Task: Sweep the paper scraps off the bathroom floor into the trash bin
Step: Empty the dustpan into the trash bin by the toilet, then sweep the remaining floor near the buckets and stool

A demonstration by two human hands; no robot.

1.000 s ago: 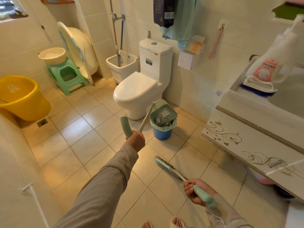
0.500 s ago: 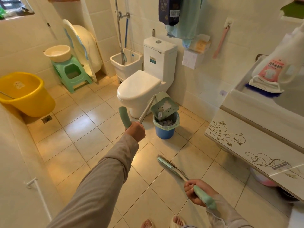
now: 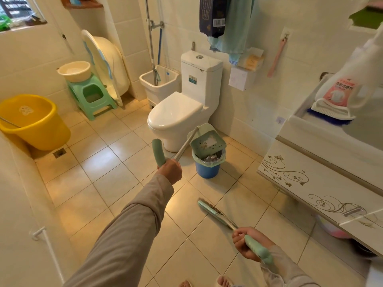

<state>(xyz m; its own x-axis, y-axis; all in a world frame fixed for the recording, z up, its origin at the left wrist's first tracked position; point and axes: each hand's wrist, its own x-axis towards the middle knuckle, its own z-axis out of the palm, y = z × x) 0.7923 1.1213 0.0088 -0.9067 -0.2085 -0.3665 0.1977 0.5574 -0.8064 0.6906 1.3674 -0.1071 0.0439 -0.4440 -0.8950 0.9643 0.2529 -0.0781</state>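
Observation:
My left hand (image 3: 170, 169) grips the long handle of a green dustpan (image 3: 207, 141). The pan is tipped steeply over the blue trash bin (image 3: 207, 168), which has a green liner and scraps inside. A white paper scrap (image 3: 210, 141) still clings to the pan's inside. My right hand (image 3: 246, 243) holds the green handle of a broom (image 3: 213, 212), whose bristled head rests low over the tiles in front of me, apart from the bin. I see no loose scraps on the floor.
A white toilet (image 3: 176, 114) stands just behind the bin. A decorated vanity (image 3: 310, 172) juts in on the right. A yellow bucket (image 3: 33, 121), green stool (image 3: 91, 98) and mop sink (image 3: 159, 81) line the left and back. My feet (image 3: 219, 281) show at the bottom.
The dustpan has tilted up steeply above the bin and scraps have slid off it into the bin. The broom hand has stayed put.

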